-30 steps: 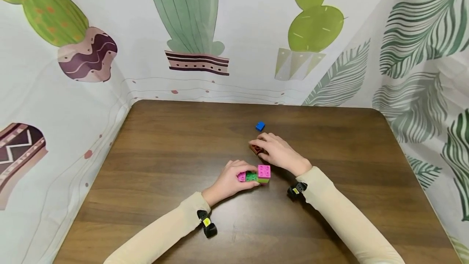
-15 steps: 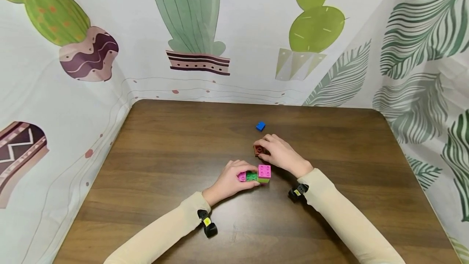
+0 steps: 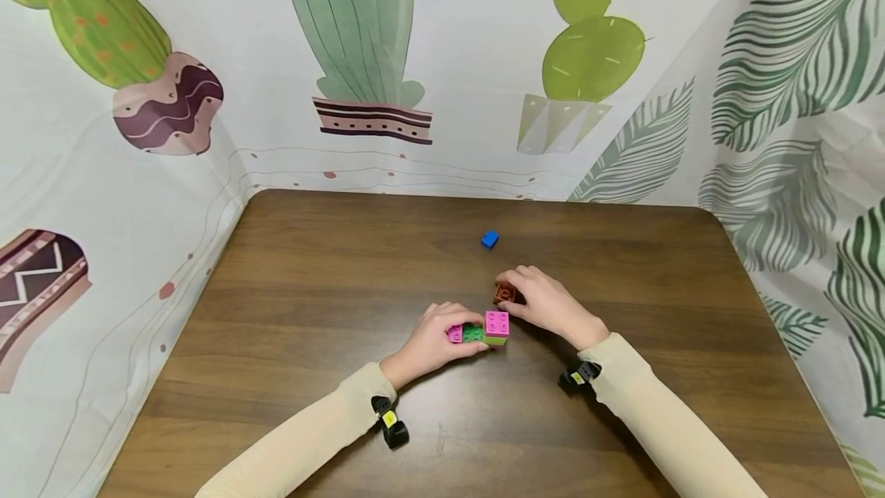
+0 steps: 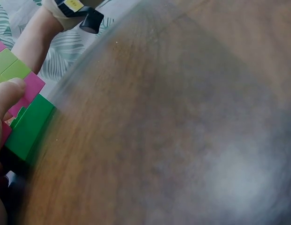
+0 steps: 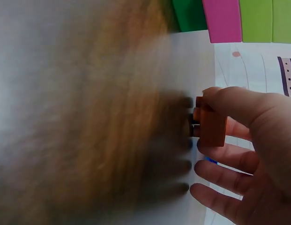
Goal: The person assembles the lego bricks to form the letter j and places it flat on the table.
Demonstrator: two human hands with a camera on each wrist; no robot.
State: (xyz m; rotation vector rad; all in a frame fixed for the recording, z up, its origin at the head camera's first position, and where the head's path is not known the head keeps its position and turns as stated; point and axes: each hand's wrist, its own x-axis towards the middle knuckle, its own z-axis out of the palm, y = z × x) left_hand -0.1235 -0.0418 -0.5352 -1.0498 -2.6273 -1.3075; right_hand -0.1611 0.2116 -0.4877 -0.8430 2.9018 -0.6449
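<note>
My left hand point(image 3: 432, 338) grips a build of toy building bricks. Its base is a green brick point(image 4: 32, 125), with a pink brick point(image 3: 455, 334) at the left. On the right rises a stack of pink and lime point(image 4: 13, 65) bricks, topped by a pink brick point(image 3: 497, 323). My right hand point(image 3: 549, 307) pinches a brown brick point(image 5: 213, 125) between thumb and fingers, just behind and right of the stack. That brick is upside down: its hollow underside faces up in the head view, and its studs point at the table in the right wrist view.
A small blue brick point(image 3: 489, 240) lies farther back on the brown wooden table point(image 3: 332, 252). Behind the table hangs a white cloth point(image 3: 477, 60) printed with cacti and leaves. A dark wrist camera point(image 3: 579, 377) sits on the right sleeve.
My right hand has moved right and towards the person with the brown brick, turning it a little, and is now closer to the stack. The left hand and its build stay in place.
</note>
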